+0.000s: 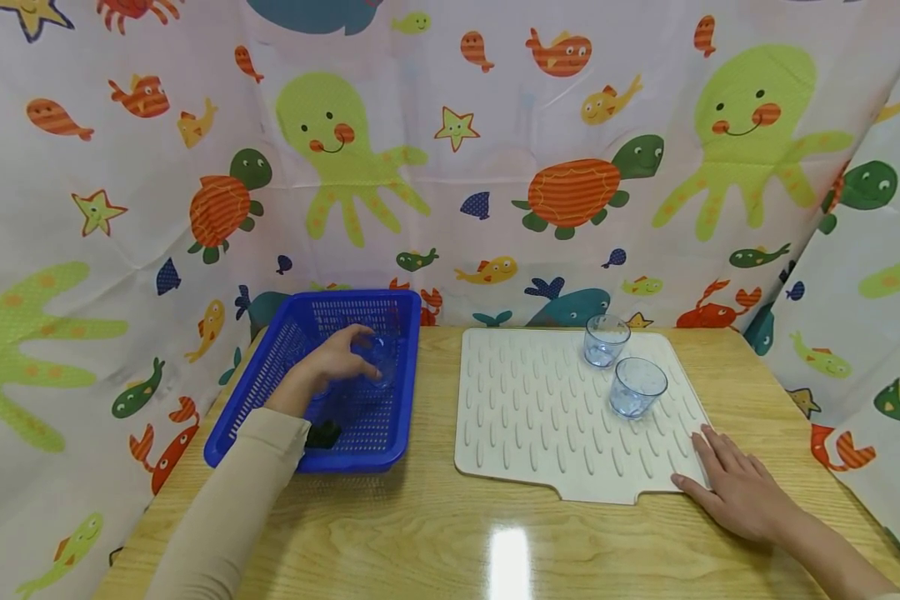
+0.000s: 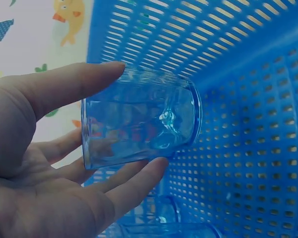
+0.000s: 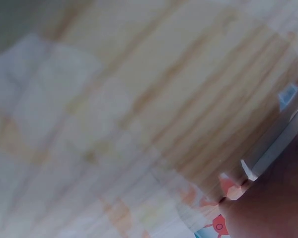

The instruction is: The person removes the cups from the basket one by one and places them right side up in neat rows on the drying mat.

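Inside the blue basket [image 1: 408, 417], my left hand [image 1: 335, 360] holds a clear bluish drinking glass [image 2: 144, 116]. In the left wrist view the thumb lies along one side of this glass, with fingers on the other; the glass lies sideways there. More glassware [image 2: 164, 230] shows lower in the basket, partly cut off. My right hand [image 1: 742, 492] rests with fingers spread at the right edge of the cream drying mat [image 1: 525, 408]. Two glasses, a farther one [image 1: 606, 342] and a nearer one [image 1: 637, 388], stand upright on the mat's right side. The right wrist view is mostly blurred.
Near the basket's front wall lies a small dark object [image 1: 324, 433], its kind unclear. Basket and mat are on a wooden table [image 1: 435, 517]. A curtain [image 1: 465, 192] printed with sea animals hangs behind the table and along both sides.
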Action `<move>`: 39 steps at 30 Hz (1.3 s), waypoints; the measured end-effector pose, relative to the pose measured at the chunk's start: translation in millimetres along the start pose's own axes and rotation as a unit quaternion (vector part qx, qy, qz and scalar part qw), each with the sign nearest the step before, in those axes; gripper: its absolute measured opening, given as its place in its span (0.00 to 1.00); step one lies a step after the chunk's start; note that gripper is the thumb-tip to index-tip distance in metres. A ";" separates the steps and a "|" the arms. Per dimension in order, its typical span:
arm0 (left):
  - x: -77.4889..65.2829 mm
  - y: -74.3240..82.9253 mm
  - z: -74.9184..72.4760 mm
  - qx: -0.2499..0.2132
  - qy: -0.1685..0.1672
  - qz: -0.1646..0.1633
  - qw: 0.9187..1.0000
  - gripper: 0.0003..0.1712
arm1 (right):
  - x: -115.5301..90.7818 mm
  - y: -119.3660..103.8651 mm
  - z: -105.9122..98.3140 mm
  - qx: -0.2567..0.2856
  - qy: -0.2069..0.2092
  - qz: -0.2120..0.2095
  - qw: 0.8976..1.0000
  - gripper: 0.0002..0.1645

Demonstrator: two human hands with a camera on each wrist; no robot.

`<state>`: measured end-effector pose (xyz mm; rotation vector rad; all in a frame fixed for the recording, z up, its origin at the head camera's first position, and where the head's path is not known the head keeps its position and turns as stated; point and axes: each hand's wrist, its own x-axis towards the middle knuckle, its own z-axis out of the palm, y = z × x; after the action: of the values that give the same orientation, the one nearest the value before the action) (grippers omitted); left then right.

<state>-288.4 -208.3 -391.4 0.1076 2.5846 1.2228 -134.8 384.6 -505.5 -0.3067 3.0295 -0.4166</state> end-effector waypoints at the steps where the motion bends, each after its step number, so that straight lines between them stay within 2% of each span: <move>1: -0.2 1.1 -0.4 -0.003 -0.002 0.001 1.000 0.49 | -0.2 0.2 0.3 0.001 0.000 0.000 1.000 0.55; 10: -3.8 12.4 -1.5 -0.044 -0.023 0.008 0.999 0.49 | 0.2 1.5 1.9 0.000 -0.002 0.000 1.000 0.55; 16: -5.9 16.8 -2.9 -0.061 -0.025 0.028 0.997 0.49 | 1.9 2.1 1.5 -0.001 -0.003 0.001 1.000 0.55; 28: -8.6 21.2 -7.5 -0.074 -0.022 0.055 0.996 0.49 | 3.9 2.4 -0.6 -0.001 -0.005 0.000 1.000 0.56; 34: -11.3 24.2 -8.6 -0.060 -0.008 0.074 0.995 0.50 | 3.3 2.2 -0.5 -0.001 -0.007 0.002 1.000 0.56; 39: -14.2 32.5 -8.4 -0.050 0.004 0.081 0.996 0.51 | 1.2 1.7 -0.3 0.005 -0.009 0.003 1.000 0.56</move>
<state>-278.8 -196.4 -358.3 0.2971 2.5572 1.4071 -136.3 386.0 -505.8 -0.2979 3.0099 -0.4247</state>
